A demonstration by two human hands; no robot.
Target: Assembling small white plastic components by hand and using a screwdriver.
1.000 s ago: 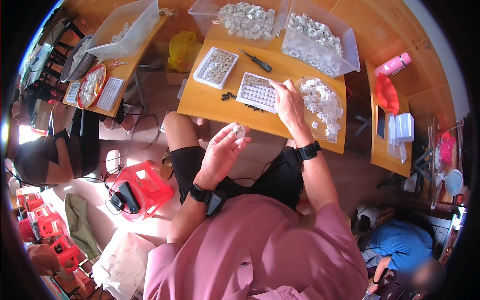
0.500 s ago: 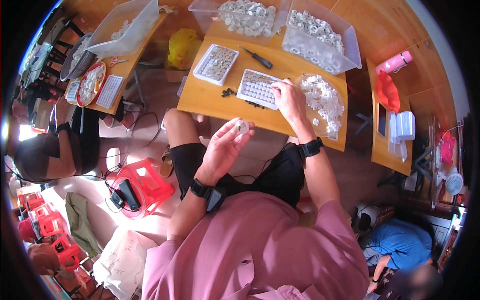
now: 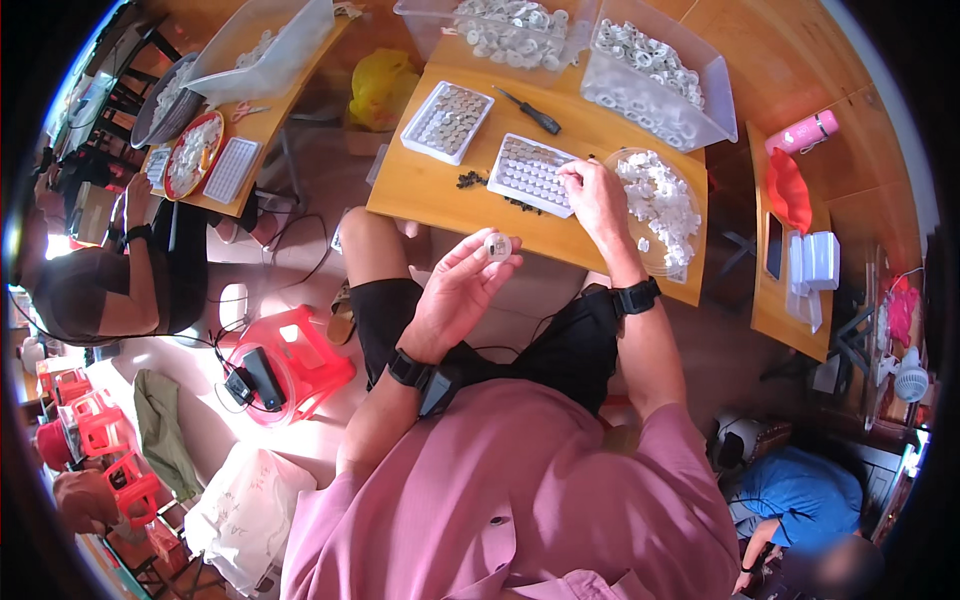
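My left hand [image 3: 462, 290] is raised in front of the table's near edge, thumb and fingertips pinching a small round white plastic part [image 3: 498, 247] with its flat face up. My right hand [image 3: 603, 205] reaches over the right end of a white tray [image 3: 530, 180] of small round pieces in rows. Its fingers are closed together at the tray; whatever is between them is hidden. To its right lies a round dish [image 3: 655, 205] heaped with small white parts. Small black pieces [image 3: 472, 180] lie beside the tray.
A second tray of round pieces [image 3: 447, 120] and a dark screwdriver [image 3: 530, 110] lie farther back on the wooden table [image 3: 420, 205]. Two clear bins [image 3: 715, 90] of white rings stand behind. A red stool [image 3: 300, 350] is at left. Two other people sit or bend nearby.
The whole view has shifted a little, so the table and trays appear farther right. Both hands keep nearly the same places, the left still pinching the round white part.
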